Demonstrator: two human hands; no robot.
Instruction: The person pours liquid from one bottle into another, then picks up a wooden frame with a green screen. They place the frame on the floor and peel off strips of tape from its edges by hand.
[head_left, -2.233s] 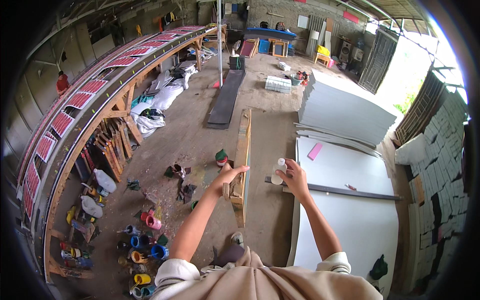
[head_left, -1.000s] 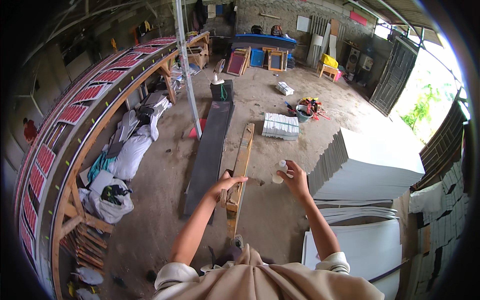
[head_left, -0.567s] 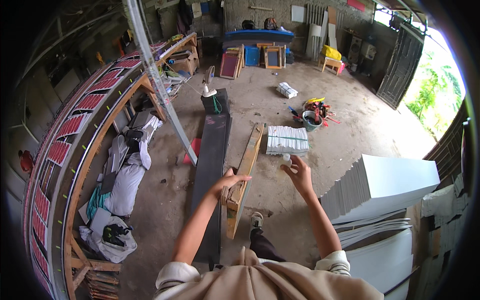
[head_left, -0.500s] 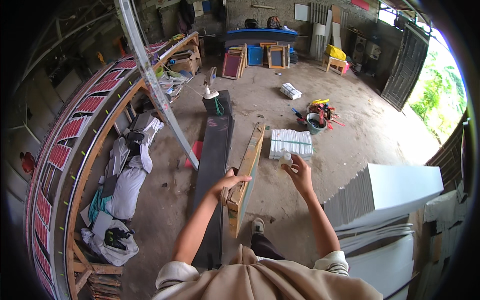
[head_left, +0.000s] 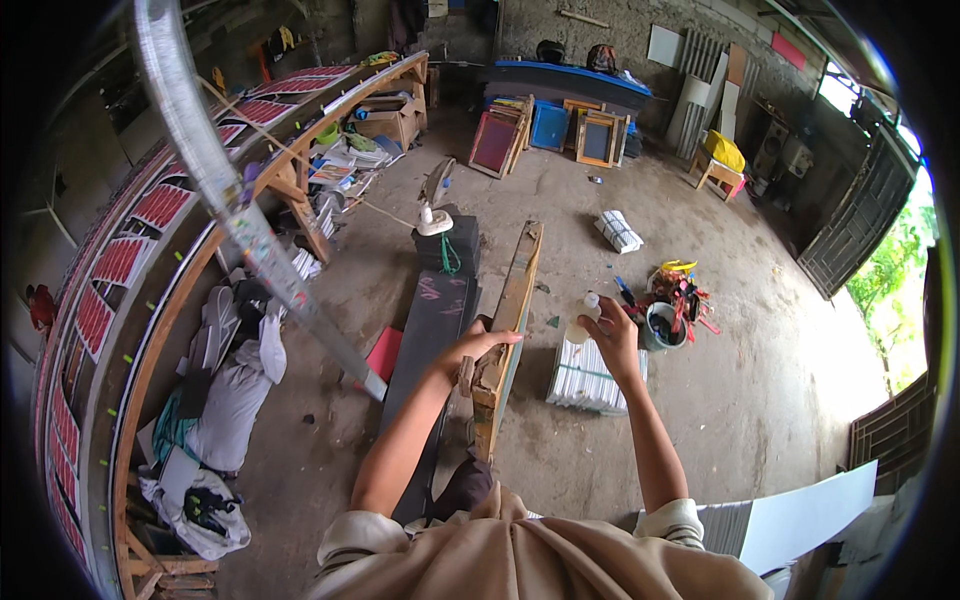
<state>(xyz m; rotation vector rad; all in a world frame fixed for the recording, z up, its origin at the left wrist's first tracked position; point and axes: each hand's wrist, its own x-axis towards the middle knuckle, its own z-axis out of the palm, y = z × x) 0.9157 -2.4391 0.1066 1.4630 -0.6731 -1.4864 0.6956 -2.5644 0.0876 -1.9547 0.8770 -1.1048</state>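
Observation:
My left hand (head_left: 482, 346) is closed round the near end of a wooden-framed printing screen (head_left: 511, 300). The screen is held on edge in front of me, with its greenish face toward the right. In my right hand (head_left: 617, 338), a small translucent bottle (head_left: 577, 329) with a white cap is gripped between thumb and fingers. That hand is raised to the right of the screen and apart from it. Beyond and below it on the floor sits a banded stack of white sheets (head_left: 590, 382).
A long black bench (head_left: 422, 330) runs left of the screen, crossed nearby by a slanting metal post (head_left: 270, 260). A long table (head_left: 135, 400) bears red-and-white prints. A bucket of tools (head_left: 662, 325) stands right, and more screens (head_left: 493, 143) lean at the back.
My view has shifted forward as I advance past the large white stack on the right. Both hands keep hold of the screen and the bottle, and the bottle is slightly higher.

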